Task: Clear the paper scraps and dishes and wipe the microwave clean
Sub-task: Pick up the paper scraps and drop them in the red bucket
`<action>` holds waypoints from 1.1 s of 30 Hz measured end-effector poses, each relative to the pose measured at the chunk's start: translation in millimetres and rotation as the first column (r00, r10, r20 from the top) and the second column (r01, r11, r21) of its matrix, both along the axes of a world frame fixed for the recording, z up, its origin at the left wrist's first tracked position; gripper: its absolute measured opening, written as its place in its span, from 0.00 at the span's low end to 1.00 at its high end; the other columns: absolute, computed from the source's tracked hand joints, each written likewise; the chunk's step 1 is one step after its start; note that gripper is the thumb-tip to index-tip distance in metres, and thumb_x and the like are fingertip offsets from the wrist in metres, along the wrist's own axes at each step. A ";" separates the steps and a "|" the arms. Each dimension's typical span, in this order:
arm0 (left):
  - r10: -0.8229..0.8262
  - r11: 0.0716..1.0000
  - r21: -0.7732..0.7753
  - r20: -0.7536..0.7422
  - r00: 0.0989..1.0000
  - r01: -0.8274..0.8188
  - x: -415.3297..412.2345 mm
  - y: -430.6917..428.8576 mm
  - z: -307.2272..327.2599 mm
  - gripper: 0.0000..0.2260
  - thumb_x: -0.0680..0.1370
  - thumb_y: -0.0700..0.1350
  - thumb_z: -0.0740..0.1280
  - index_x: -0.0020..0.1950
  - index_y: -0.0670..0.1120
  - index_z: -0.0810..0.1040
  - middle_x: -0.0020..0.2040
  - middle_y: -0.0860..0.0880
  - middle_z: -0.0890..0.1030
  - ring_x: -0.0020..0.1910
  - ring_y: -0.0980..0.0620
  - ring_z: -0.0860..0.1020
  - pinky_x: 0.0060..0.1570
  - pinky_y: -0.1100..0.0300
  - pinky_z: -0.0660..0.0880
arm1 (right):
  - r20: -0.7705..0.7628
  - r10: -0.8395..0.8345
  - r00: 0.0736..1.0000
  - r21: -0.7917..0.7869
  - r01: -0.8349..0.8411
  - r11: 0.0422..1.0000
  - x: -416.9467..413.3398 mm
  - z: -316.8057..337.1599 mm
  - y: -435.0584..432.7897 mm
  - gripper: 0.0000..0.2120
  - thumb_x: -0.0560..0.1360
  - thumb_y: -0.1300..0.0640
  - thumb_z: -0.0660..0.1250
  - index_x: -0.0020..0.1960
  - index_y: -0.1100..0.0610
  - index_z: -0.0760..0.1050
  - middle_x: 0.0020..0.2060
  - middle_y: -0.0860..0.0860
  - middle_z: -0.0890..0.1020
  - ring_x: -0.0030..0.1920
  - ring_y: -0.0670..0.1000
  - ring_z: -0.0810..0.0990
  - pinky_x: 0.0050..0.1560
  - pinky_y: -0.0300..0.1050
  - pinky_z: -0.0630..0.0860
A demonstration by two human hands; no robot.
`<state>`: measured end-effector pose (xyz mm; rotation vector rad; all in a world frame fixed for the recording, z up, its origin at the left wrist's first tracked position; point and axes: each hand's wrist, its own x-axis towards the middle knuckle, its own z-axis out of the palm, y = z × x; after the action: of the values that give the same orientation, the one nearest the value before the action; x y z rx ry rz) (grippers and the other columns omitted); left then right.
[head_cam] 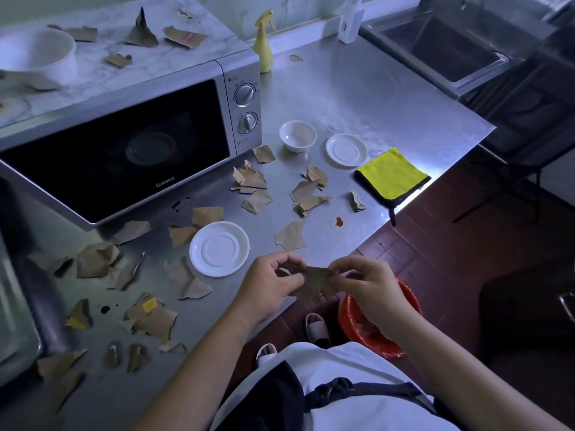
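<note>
Both hands, left hand (273, 283) and right hand (370, 290), are pinching one brown paper scrap (317, 279) off the bench's front edge; dropping it into the red bin (404, 306) looks next.

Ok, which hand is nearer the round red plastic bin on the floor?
Right. The right hand hangs above the red bin; the left hand sits off to its left, at the steel counter edge.

Single head-worn wide-angle view, looking forward and down, close above the steel counter (357, 98), microwave (124, 144) at left
</note>
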<state>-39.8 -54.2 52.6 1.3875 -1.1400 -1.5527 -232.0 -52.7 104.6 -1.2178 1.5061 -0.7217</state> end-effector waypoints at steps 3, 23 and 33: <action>0.049 0.999 0.001 0.016 0.999 -0.049 -4.9 -1.6 -3.1 0.06 0.69 0.42 0.73 0.43 0.52 0.85 0.37 0.51 0.84 0.35 0.52 0.81 0.40 0.61 0.78 | 0.012 0.070 0.998 0.044 -0.070 0.997 -6.7 1.2 -3.3 0.10 0.72 0.71 0.71 0.45 0.58 0.84 0.41 0.58 0.84 0.45 0.60 0.82 0.46 0.50 0.80; 0.114 0.984 0.100 0.281 0.953 -0.147 -33.7 -97.4 -32.7 0.02 0.77 0.46 0.72 0.46 0.49 0.83 0.44 0.50 0.84 0.47 0.49 0.81 0.45 0.61 0.77 | 0.100 -0.164 0.981 0.020 0.163 0.986 -92.9 -20.2 -57.3 0.09 0.67 0.71 0.75 0.38 0.57 0.83 0.34 0.58 0.85 0.41 0.62 0.85 0.51 0.63 0.80; -0.216 0.965 0.255 0.904 0.369 -0.060 -33.4 -143.3 -94.5 0.23 0.68 0.52 0.75 0.59 0.51 0.73 0.62 0.45 0.70 0.62 0.43 0.71 0.52 0.55 0.70 | 0.230 -0.283 0.931 0.036 0.282 0.959 -144.2 -39.4 -87.6 0.12 0.67 0.70 0.75 0.40 0.52 0.84 0.37 0.57 0.86 0.43 0.61 0.85 0.48 0.54 0.82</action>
<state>-73.2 -197.5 -41.9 2.6023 -1.6907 -0.8556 -376.2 -140.3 65.2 -0.8855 1.4977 -1.0173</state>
